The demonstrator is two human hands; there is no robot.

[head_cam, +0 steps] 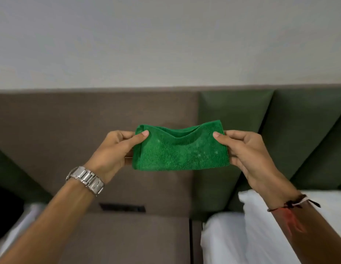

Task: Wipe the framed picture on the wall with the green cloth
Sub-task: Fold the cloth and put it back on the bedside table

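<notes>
A folded green cloth [180, 149] is stretched in the air between both hands, in front of a padded headboard. My left hand [116, 149], with a metal watch on its wrist, pinches the cloth's left edge between thumb and fingers. My right hand [247, 151], with a thread band on its wrist, pinches the right edge the same way. The cloth sags a little along its top fold. No framed picture shows in this view; only a bare pale wall [165, 40] fills the upper half.
A brown padded panel [70, 121] and green padded panels [299, 115] line the wall below. A brown bedside unit [127, 237] with a dark slot stands under my hands. White pillows and bedding [251, 235] lie at the lower right, more white bedding [23, 221] at the lower left.
</notes>
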